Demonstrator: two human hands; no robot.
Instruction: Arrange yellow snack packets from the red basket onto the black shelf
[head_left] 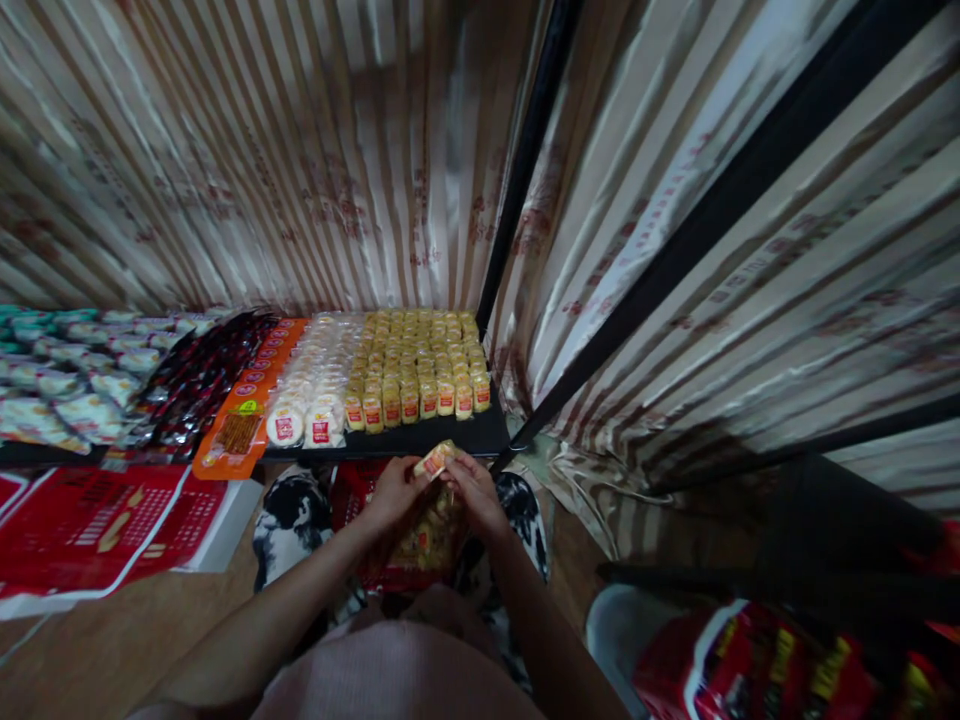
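Two hands are shown, the left hand and the right hand, with one wrapped packet held. In the shelf's front row, eight yellow packets and two white round packets can be counted; beside them, one orange bag. The dark packets cannot be counted exactly.

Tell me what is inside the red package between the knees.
Yellow-wrapped packets show inside the red package. The left hand and right hand cover part of it, and anything beneath those upper packets is hidden.
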